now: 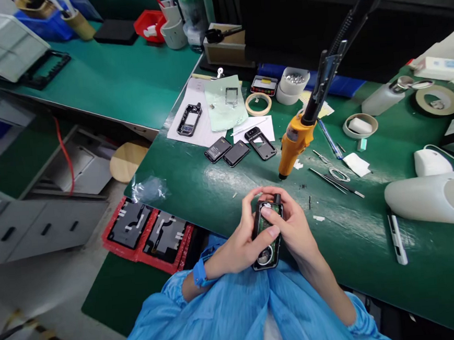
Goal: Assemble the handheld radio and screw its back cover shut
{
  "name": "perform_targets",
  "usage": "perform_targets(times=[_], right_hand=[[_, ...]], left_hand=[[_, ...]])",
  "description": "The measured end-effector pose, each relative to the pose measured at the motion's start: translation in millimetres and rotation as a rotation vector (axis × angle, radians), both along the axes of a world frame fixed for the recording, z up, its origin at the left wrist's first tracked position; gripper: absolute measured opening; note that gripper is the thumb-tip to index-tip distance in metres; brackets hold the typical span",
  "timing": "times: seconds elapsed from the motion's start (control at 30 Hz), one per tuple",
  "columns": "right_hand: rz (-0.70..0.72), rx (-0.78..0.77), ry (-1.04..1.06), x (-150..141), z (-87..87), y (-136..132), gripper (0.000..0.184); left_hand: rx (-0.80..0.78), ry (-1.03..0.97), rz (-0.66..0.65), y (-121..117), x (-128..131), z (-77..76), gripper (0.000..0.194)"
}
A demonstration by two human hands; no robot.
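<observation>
Above the near edge of a green surface (197, 185), a person in blue (230, 316) is cradling an opened handheld device (261, 225), the left hand (241, 245) and right hand (296, 228) curling closed around its sides, thumbs (272, 231) resting across its exposed circuit board (261, 223).

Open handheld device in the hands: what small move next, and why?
Probably a gentle press on the green board with both thumbs to check its seating: the left hand and right hand hold the open device, the thumbs lie over the exposed board, and the yellow screwdriver stands apart.
</observation>
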State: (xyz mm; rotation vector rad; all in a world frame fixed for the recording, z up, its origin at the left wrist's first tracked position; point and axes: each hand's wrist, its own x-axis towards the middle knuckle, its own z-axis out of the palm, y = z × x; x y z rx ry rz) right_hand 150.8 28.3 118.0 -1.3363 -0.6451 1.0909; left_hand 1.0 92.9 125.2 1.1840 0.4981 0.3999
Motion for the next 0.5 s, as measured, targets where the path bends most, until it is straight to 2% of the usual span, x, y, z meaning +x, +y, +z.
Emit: perform_targets(times=[0.2,0.4,0.5], right_hand=[[0.023,-0.030,0.082,-3.3,1.5,-0.3,0.048],[0.059,-0.057,0.140,-7.8,2.7,-0.3,0.062],[0.058,-0.060,0.146,-9.6,3.0,-0.8,0.062]], left_hand=[[0.052,0.049,-0.055,2.8,-0.4,8.3,0.104],[0.122,0.022,-0.048,4.9,-1.3,10.3,0.100],[0.136,0.005,-0.042,4.5,-2.1,9.7,0.097]])
